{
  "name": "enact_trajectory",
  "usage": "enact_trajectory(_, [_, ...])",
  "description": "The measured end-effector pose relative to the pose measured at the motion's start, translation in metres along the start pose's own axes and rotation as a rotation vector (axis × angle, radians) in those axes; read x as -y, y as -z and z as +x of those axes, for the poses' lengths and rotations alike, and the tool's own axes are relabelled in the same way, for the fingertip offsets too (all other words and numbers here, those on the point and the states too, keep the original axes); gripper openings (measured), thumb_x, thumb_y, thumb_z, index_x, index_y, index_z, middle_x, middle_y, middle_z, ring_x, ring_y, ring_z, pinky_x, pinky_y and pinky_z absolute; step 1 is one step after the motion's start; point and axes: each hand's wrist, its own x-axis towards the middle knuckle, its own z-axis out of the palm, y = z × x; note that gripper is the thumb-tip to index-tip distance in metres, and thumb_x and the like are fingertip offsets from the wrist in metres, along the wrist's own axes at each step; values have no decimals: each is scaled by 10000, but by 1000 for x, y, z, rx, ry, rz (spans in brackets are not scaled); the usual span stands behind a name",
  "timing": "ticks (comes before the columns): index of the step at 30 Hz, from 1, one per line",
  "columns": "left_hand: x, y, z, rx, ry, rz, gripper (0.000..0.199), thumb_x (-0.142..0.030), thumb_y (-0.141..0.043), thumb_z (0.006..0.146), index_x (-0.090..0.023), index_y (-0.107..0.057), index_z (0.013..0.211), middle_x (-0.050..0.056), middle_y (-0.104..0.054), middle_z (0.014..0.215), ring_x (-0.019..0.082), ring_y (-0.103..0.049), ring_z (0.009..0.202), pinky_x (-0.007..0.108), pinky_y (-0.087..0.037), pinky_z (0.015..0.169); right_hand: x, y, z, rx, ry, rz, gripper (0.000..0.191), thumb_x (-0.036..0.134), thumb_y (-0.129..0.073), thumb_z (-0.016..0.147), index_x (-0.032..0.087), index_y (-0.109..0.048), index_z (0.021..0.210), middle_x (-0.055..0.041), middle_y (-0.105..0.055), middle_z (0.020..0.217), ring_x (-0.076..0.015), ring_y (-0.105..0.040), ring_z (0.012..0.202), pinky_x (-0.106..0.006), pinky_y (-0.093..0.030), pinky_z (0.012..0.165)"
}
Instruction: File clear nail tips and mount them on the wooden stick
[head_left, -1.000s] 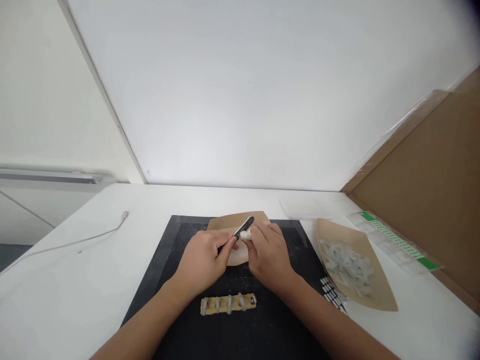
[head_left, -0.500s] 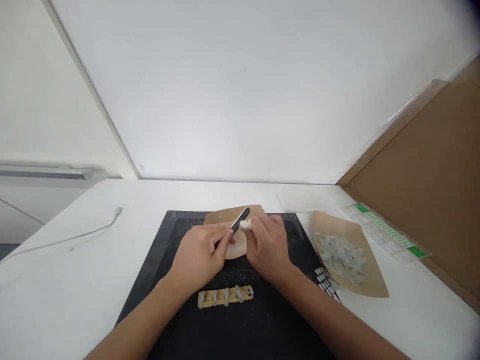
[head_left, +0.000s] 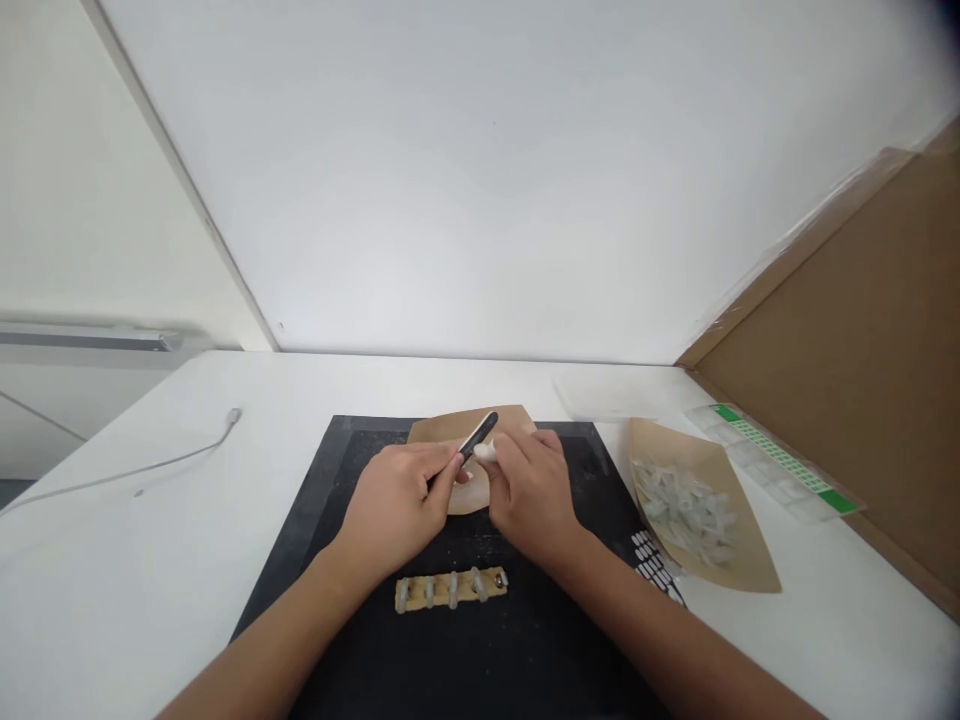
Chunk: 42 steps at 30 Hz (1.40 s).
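On the white tabletop (head_left: 135,590) lies a black rectangular mat (head_left: 450,665); on this mat is a brown paper sheet (head_left: 436,429), and nearer to me a tan flat strip (head_left: 466,587) with translucent pieces. My left hand (head_left: 394,505) pinches a slim black-and-white stick (head_left: 480,434), my right hand (head_left: 534,500) a small white rounded piece (head_left: 484,453)

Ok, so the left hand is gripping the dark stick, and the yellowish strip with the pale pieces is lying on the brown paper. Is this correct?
Not quite: the head view shows the yellowish strip lying on the black mat, not on brown paper. The left hand is indeed gripping the dark stick.
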Motion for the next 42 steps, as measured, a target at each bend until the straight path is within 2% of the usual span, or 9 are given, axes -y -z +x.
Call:
enact_trajectory(3, [0,0,0,-1,2,-6,341,-275,-499,1032,-206,-736,798,24,-783,833,190,-717,762,274,-467,683,1,-1,0,-48,-47,-20,245,150,-516,991,230,-445,771,-7,-545,717,-184,-484,676,-358,-297,724])
enact_trajectory(7, [-1,1,0,-6,-1,-28,338,-281,-502,1031,-213,-735,796,20,-784,829,191,-722,758,278,-490,694,5,-2,-3,12,-15,31,228,125,-506,962,227,-454,765,-14,-561,733,-185,-496,687,-351,-306,724])
enact_trajectory(11, [-2,2,1,-53,-5,-50,333,-288,-499,1033,-220,-751,826,19,-788,854,183,-720,752,281,-502,708,7,-3,-3,-71,-87,21,251,126,-526,958,227,-450,742,1,-538,688,-176,-463,645,-351,-306,716])
enact_trajectory(14, [-1,2,1,-24,-10,-49,321,-276,-506,1029,-224,-748,825,9,-781,838,174,-710,738,281,-494,701,7,-2,-2,-15,-45,76,248,138,-522,958,227,-443,740,1,-539,696,-175,-472,655,-350,-311,710])
enact_trajectory(23, [-2,-1,0,-15,5,-68,314,-281,-521,1028,-227,-749,820,-11,-788,864,165,-728,780,274,-493,722,6,2,0,-5,-20,65,230,138,-506,966,229,-437,766,-7,-549,725,-179,-485,669,-358,-311,721])
enact_trajectory(34, [-2,-1,-1,-24,21,-72,315,-283,-524,1025,-226,-752,815,-10,-780,832,163,-716,741,273,-484,702,6,2,2,-52,-60,8,237,135,-502,971,226,-437,762,-6,-521,714,-186,-477,680,-370,-301,719])
enact_trajectory(37, [-3,-1,0,-16,38,-71,337,-278,-507,1030,-217,-739,794,-2,-775,818,172,-716,746,284,-486,712,8,1,1,30,30,26,218,123,-493,957,224,-455,768,-15,-551,745,-186,-473,682,-371,-294,715])
enact_trajectory(40, [-6,1,0,-44,48,-83,338,-280,-499,1034,-218,-732,798,-6,-775,829,168,-718,753,285,-482,709,8,-1,1,-53,-28,-19,215,117,-517,948,225,-460,770,-13,-545,736,-191,-462,681,-375,-289,717])
enact_trajectory(42, [-6,2,0,-48,47,-77,328,-280,-511,1029,-223,-730,791,-19,-773,814,162,-714,735,282,-475,695,7,-1,1,-41,-42,4,222,109,-511,945,225,-446,767,-13,-541,737,-192,-464,688,-371,-293,717])
